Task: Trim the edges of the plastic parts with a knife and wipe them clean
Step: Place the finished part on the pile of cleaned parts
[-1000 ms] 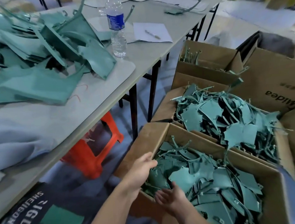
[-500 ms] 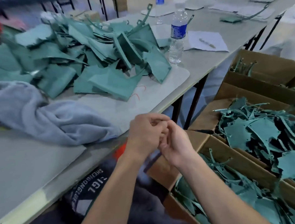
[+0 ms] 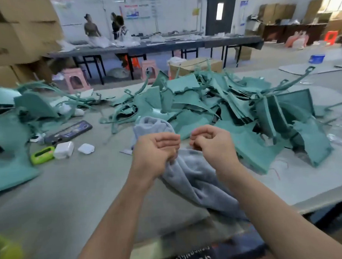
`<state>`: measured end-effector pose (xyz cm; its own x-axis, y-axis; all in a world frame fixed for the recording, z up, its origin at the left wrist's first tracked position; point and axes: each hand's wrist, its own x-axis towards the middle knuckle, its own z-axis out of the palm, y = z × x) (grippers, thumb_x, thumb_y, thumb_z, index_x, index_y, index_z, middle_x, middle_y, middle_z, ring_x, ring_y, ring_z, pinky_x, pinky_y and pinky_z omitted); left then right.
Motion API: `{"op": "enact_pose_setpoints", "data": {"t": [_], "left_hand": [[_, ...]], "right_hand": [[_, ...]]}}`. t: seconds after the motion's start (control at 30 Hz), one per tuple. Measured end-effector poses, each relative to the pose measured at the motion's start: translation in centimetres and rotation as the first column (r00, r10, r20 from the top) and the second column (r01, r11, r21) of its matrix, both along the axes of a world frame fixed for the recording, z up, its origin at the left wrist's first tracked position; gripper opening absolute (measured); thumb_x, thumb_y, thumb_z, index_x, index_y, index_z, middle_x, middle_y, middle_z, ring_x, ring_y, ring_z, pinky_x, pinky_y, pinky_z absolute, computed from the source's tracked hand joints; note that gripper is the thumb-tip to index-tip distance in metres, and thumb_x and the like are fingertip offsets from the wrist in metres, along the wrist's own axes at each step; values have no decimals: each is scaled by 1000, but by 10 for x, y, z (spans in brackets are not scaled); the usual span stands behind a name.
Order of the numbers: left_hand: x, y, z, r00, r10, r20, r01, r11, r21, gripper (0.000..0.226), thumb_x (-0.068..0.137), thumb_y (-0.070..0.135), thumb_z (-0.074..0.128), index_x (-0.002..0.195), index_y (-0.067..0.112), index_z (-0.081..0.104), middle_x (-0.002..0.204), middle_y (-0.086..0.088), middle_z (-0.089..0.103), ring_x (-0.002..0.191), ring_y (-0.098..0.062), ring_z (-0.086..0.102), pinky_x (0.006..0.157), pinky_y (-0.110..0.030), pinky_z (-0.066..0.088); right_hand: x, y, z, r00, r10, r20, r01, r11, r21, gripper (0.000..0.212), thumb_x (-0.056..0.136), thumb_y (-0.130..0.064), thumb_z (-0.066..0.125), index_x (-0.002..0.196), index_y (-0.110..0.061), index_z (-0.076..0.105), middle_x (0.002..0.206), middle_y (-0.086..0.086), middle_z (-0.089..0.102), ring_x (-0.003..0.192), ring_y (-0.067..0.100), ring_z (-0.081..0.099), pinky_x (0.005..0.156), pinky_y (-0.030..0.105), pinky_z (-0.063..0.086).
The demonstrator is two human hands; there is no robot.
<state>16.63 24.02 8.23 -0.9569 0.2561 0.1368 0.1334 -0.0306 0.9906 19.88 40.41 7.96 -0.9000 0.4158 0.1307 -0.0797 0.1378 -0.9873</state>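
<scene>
Left hand: curled, grey cloth bunched in it, probably gathered for wiping.
Right hand: curled beside the left; grip cannot be told.
Teal plastic parts: piled just beyond both hands, kept within reach.

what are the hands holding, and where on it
Left hand pinches a bunched fold of the grey-blue fleece cloth near its middle; right hand is curled, empty.
</scene>
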Motion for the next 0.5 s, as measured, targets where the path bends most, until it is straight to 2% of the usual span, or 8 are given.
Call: {"op": "enact_pose_setpoints", "data": {"t": [0.13,0.2,0.27,0.33,0.37,0.4,0.43,0.5], "left_hand": [[-34,-57,-25,960,253,121,-259,965,34,26,77,-16,74,77,10,76,74,-13,76,64,-20,72,58,-29,61],[-50,-81,-38,917,379,120,-379,925,-25,20,77,-9,78,79,11,76,73,-11,76,66,-22,73,64,-31,62],[-66,-99,-48,864,497,79,-492,867,-75,28,82,-10,71,81,17,77,78,-5,78,77,-21,75,74,-32,61],[-77,-110,-55,806,590,51,-585,806,-85,38,84,-13,63,85,23,75,86,2,78,88,-14,75,83,-31,58],[-82,-114,-57,771,634,50,-630,773,-77,41,84,-14,60,86,25,74,89,4,78,89,-11,75,85,-29,57],[-86,-116,-60,737,673,61,-670,740,-63,43,83,-15,58,88,25,75,90,5,77,89,-8,74,85,-28,57],[-89,-116,-64,709,700,87,-700,713,-34,43,83,-16,54,90,21,75,90,3,77,87,-7,74,84,-28,57],[-96,-114,-71,681,710,182,-728,683,61,40,82,-19,50,93,10,76,86,-5,78,79,-9,75,77,-25,58]], "right_hand": [[-54,-24,-2,999,17,27,-26,929,369,23,84,-10,63,82,-31,72,73,-13,73,66,1,66,59,12,49],[-80,-32,-2,996,35,82,-71,864,498,21,84,-16,62,98,-28,72,74,-8,72,55,4,61,55,16,47],[-106,-37,-4,987,30,155,-114,815,568,37,83,-17,59,119,-20,67,90,2,75,76,14,69,72,26,54],[-132,-41,-4,977,-5,212,-113,832,542,45,86,-20,58,131,-19,61,118,5,70,104,27,65,85,31,49],[-147,-41,-5,971,-44,235,-85,855,511,33,88,-22,58,120,-17,64,120,7,68,105,28,62,84,32,45],[-161,-39,-5,960,-82,268,-50,890,454,17,90,-25,57,99,-14,66,112,11,69,97,28,62,79,33,43],[-171,-37,-5,943,-115,311,0,937,348,20,91,-28,56,81,-12,63,99,14,69,85,29,61,73,34,43],[-194,-35,-8,907,-50,418,31,998,53,28,93,-30,54,74,-10,58,81,14,61,70,28,55,69,35,44]]}}
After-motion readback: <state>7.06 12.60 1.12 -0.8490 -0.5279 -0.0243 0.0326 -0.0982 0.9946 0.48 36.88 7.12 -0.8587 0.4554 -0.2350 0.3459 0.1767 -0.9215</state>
